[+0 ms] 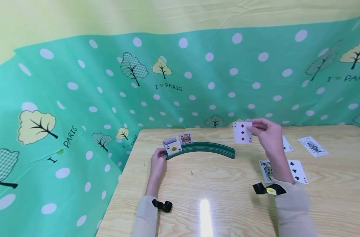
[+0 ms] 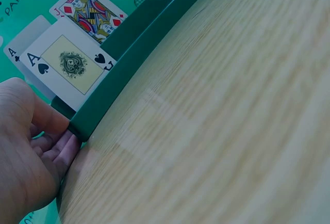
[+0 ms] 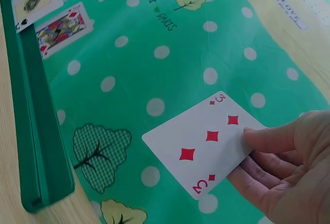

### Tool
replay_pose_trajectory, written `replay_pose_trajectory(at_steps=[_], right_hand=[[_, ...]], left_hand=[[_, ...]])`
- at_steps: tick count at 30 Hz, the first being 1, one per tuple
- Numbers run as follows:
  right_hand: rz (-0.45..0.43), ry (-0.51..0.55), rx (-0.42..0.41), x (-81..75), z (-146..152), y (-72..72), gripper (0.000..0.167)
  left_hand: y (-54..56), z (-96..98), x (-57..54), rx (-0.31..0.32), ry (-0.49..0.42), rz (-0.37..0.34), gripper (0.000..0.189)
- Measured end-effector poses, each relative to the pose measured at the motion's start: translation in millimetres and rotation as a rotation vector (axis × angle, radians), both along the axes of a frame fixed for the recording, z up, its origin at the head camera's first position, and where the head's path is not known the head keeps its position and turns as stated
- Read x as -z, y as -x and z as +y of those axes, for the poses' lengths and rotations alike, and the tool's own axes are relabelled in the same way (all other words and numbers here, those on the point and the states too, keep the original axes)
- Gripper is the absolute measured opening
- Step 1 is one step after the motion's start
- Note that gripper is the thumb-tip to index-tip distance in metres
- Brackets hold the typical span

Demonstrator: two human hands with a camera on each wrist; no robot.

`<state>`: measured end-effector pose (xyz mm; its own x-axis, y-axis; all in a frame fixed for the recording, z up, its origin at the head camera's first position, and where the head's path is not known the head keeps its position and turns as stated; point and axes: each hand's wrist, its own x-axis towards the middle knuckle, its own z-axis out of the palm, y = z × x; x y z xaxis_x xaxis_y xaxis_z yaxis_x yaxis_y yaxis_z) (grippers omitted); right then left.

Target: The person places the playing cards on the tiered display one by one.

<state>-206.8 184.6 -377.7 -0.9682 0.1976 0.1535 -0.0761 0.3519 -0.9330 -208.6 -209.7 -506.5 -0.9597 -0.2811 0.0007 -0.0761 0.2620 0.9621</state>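
Note:
A curved green card holder stands on the table, and my left hand pinches its left end between thumb and fingers. In its slots at that end stand an ace of spades, another ace partly behind it, and a jack of diamonds. My right hand holds a three of diamonds by one edge, thumb on its face and fingers behind. This card is in the air, past the holder's right end and apart from it.
Face-up cards lie on the wooden table at the right: a queen of hearts, a three of clubs, a joker-like card and a card partly hidden by my right hand. A green patterned cloth hangs behind.

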Motion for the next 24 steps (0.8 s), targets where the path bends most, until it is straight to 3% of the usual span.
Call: replay_pose_trajectory(at_steps=[16, 24], right_hand=[[0.011, 0.24, -0.056, -9.4, -45.6, 3.0, 0.03], [0.034, 0.234, -0.137, -9.3, -69.0, 3.3, 0.027]], left_hand=[[-1.3, -1.7, 0.3, -0.01, 0.002, 0.009, 0.035], [-1.7, 1.1, 1.6, -0.009, -0.007, 0.007, 0.037]])
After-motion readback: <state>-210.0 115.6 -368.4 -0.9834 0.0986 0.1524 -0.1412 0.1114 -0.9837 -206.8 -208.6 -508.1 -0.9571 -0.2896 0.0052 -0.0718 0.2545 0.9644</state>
